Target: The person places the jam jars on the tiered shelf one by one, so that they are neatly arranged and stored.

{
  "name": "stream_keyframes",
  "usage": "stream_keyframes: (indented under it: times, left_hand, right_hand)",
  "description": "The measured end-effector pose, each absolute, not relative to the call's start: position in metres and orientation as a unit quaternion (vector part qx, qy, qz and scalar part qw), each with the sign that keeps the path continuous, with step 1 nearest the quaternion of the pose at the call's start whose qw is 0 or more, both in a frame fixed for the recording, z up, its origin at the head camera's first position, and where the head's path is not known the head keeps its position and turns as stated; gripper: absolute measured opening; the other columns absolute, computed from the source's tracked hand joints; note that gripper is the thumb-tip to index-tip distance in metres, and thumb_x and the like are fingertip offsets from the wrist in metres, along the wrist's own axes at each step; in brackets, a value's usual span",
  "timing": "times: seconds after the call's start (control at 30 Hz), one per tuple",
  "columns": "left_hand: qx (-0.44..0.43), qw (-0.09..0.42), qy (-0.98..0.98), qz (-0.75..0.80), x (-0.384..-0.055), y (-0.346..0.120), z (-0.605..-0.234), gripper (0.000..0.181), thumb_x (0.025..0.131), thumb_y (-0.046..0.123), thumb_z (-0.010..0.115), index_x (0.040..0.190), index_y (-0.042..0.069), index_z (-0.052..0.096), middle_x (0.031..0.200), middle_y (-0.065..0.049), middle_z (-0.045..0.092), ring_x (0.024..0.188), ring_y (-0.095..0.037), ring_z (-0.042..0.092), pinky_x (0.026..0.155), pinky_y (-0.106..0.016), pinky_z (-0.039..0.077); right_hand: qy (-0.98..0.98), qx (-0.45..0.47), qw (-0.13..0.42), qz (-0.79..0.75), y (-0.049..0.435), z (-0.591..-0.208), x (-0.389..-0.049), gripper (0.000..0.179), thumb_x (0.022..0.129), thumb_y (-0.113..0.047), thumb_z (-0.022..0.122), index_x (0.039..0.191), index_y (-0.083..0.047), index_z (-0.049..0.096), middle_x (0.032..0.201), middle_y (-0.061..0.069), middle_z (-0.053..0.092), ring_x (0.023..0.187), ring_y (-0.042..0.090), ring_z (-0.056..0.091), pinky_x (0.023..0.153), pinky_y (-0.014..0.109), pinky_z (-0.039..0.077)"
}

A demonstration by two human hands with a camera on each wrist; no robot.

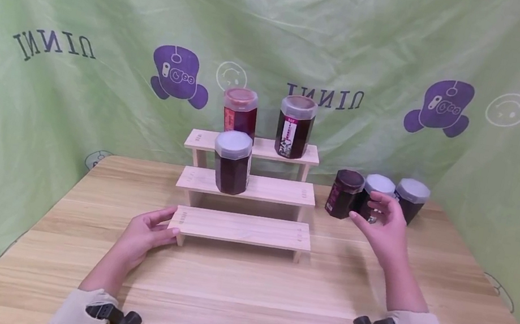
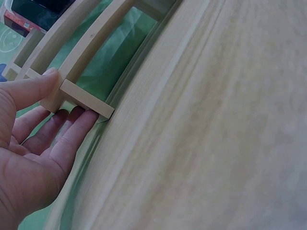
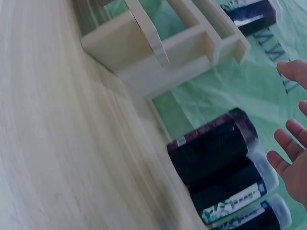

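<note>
A three-step wooden display rack point(image 1: 241, 229) stands on the table. My left hand point(image 1: 144, 234) holds the left end of its lowest step, and the left wrist view shows the thumb on one side and the fingers point(image 2: 79, 129) on the other. To the right of the rack, my right hand point(image 1: 388, 235) is raised with spread fingers and holds nothing. Closest to it are a dark-lidded jar point(image 1: 344, 194) and a white-lidded jar point(image 1: 380, 184), the latter partly hidden behind the hand. Another white-lidded jar point(image 1: 411, 199) stands at the right of this row.
On the top step are a red jar point(image 1: 240, 113) and a dark jar with a pink-and-white label point(image 1: 295, 128). A white-lidded dark jar point(image 1: 232, 166) sits on the middle step. A green printed cloth point(image 1: 272, 26) hangs behind the wooden table point(image 1: 235, 307).
</note>
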State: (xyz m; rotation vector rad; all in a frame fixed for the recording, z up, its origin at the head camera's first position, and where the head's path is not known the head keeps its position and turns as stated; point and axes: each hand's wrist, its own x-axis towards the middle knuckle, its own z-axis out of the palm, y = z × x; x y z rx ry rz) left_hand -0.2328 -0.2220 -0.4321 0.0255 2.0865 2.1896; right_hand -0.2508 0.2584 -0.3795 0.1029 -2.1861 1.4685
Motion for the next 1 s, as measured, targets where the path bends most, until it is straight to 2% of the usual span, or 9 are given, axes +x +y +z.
stream_keyframes:
  times: [0.13, 0.23, 0.43, 0.6, 0.73, 1.0]
  left_hand:
    - [0.011, 0.058, 0.687, 0.724, -0.233, -0.223, -0.432, 0.069, 0.085, -0.011, 0.065, 0.147, -0.006, 0.034, 0.147, -0.031, 0.036, 0.097, -0.012, 0.067, 0.088, -0.034, 0.057]
    - [0.012, 0.059, 0.687, 0.724, -0.233, -0.223, -0.432, 0.07, 0.085, -0.011, 0.065, 0.147, -0.006, 0.034, 0.146, -0.031, 0.036, 0.096, -0.012, 0.067, 0.089, -0.035, 0.057]
    - [0.011, 0.06, 0.683, 0.728, -0.233, -0.222, -0.433, 0.07, 0.085, -0.012, 0.065, 0.147, -0.006, 0.034, 0.148, -0.029, 0.035, 0.095, -0.012, 0.067, 0.088, -0.034, 0.057]
    - [0.013, 0.057, 0.684, 0.727, -0.232, -0.222, -0.432, 0.07, 0.086, -0.011, 0.066, 0.147, -0.007, 0.033, 0.149, -0.03, 0.033, 0.095, -0.01, 0.067, 0.088, -0.034, 0.057]
    - [0.013, 0.057, 0.682, 0.729, -0.232, -0.222, -0.431, 0.07, 0.086, -0.011, 0.066, 0.147, -0.006, 0.033, 0.147, -0.031, 0.035, 0.095, -0.01, 0.067, 0.089, -0.034, 0.057]
    - [0.011, 0.057, 0.678, 0.733, -0.232, -0.221, -0.431, 0.07, 0.086, -0.012, 0.065, 0.147, -0.007, 0.033, 0.148, -0.031, 0.033, 0.095, -0.01, 0.067, 0.088, -0.034, 0.057]
  right_hand:
    - [-0.783, 0.018, 0.26, 0.564, 0.267, -0.381, -0.253, 0.061, 0.08, -0.002, 0.078, 0.131, 0.003, 0.045, 0.123, 0.004, 0.053, 0.108, 0.013, 0.053, 0.096, 0.025, 0.048]
    - [-0.771, -0.002, 0.263, 0.58, 0.274, -0.383, -0.255, 0.061, 0.08, 0.001, 0.077, 0.132, 0.0, 0.044, 0.126, 0.008, 0.053, 0.111, 0.018, 0.053, 0.095, 0.02, 0.048]
    - [-0.764, -0.04, 0.257, 0.59, 0.288, -0.386, -0.256, 0.063, 0.083, -0.002, 0.075, 0.136, -0.008, 0.042, 0.133, 0.012, 0.048, 0.117, 0.022, 0.049, 0.102, 0.028, 0.045]
    - [-0.749, -0.066, 0.267, 0.603, 0.297, -0.387, -0.256, 0.065, 0.081, 0.002, 0.075, 0.136, -0.008, 0.041, 0.129, 0.004, 0.048, 0.118, 0.022, 0.047, 0.107, 0.033, 0.042]
    - [-0.744, -0.093, 0.267, 0.605, 0.303, -0.388, -0.255, 0.07, 0.081, 0.002, 0.075, 0.14, -0.008, 0.039, 0.131, 0.002, 0.047, 0.122, 0.021, 0.045, 0.111, 0.034, 0.038]
    - [-0.746, -0.144, 0.247, 0.602, 0.316, -0.393, -0.254, 0.078, 0.086, -0.011, 0.075, 0.15, -0.011, 0.031, 0.15, 0.012, 0.037, 0.136, 0.025, 0.037, 0.116, 0.034, 0.031]
